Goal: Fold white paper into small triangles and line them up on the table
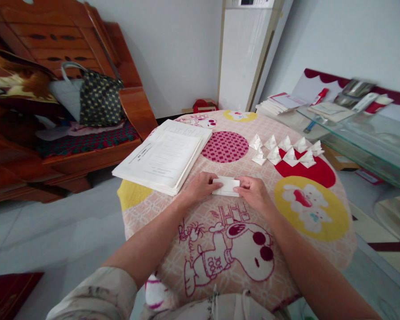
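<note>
Paper slip (pixel 226 186), white and folded to a narrow oblong, lies flat near the middle of the worktop (pixel 173 213), with the cartoon dog print (pixel 250 253) of the cloth at six o'clock from it. Your left hand (pixel 200 186) has its nine o'clock end and your right hand (pixel 255 193) its three o'clock end. The fingers of both hands are curled down and closed on the paper, pinning it against the cloth. Whether a thumb sits under the slip cannot be told from this view. Step in hand, on my reading: a crease is being set or squared along the slip, with both ends steadied at once. Stack of printed sheets (pixel 163 155) lies at ten o'clock from the slip, near your left hand but apart from it. Small folded paper pieces (pixel 285 151), pointed and white, stand in two loose rows at one o'clock, well apart from both hands. Next move, as I judge it, calls for the long edges to be matched end to end and for even pressure from both sets of fingers before either hand lifts. The paper is light and the cloth soft, so an uneven press could let the slip skew or spring open.
</note>
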`<state>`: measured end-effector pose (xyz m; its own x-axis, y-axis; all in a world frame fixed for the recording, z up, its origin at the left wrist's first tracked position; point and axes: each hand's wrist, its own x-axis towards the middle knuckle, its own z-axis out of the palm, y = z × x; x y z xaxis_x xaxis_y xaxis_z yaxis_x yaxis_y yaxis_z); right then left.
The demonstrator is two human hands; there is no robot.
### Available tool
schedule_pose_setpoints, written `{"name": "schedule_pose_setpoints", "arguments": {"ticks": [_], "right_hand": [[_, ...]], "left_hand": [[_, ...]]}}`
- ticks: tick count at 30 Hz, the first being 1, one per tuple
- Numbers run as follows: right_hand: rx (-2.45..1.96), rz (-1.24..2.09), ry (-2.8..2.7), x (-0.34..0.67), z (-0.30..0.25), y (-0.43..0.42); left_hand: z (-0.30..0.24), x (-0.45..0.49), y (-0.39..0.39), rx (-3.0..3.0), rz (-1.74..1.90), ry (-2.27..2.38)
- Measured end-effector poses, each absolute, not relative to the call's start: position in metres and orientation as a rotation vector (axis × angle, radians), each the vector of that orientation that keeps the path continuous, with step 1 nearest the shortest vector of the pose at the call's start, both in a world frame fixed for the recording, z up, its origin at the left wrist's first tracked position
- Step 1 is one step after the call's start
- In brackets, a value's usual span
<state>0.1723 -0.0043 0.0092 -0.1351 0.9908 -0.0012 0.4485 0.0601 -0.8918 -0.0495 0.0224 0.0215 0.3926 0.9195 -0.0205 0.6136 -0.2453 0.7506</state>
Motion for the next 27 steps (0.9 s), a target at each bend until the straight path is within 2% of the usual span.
{"name": "schedule_pose_setpoints", "arguments": {"ticks": [12, 15, 21, 27], "right_hand": [[-1.542, 0.967, -1.536, 0.167, 0.012, -0.014], [-1.581, 0.965, -1.505, 0.164, 0.011, -0.013], [-1.629, 0.995, -1.440, 0.162, 0.012, -0.011], [-1.616, 0.984, -1.439, 0.163, 0.011, -0.010]], "left_hand": [[0.021, -0.027, 0.021, 1.944, 0.573, 1.669], [0.018, -0.033, 0.024, 1.898, 0.624, 1.568], [0.005, -0.059, 0.032, 1.653, 0.665, 1.041], [0.002, -0.058, 0.033, 1.637, 0.704, 1.139]]}}
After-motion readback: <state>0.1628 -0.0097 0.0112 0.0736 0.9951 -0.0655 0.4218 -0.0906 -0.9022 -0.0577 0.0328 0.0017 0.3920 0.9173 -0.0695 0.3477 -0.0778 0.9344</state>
